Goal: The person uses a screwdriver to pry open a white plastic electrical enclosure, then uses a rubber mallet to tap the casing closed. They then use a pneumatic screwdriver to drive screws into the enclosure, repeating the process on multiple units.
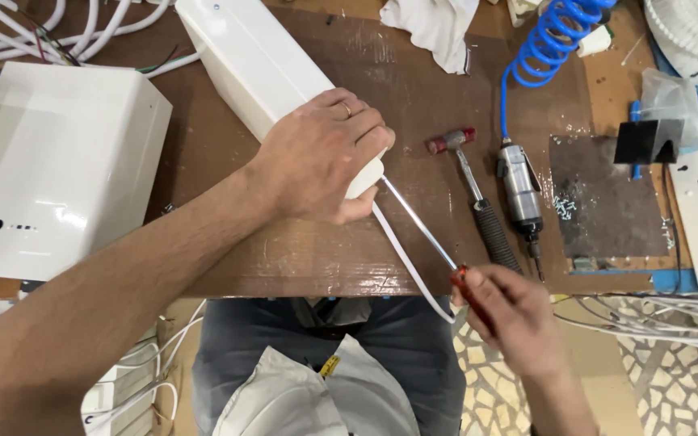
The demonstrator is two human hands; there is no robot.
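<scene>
My left hand [323, 155] grips the near end of a long white plastic casing [250, 64] that lies slanted on the brown workbench [414, 97]. My right hand [504, 313] holds a screwdriver [423, 229] by its red handle; the thin metal shaft runs up and left, with its tip at the casing's end under my left fingers. A white cable [404, 260] hangs from the same end and loops down past the bench edge toward my right hand.
A small hammer [478, 202] and an air screwdriver [520, 194] on a blue coiled hose [551, 40] lie to the right. A white box housing [58, 161] sits at left. White cloth [434, 28], loose screws on a metal plate [603, 198], white wires [664, 323].
</scene>
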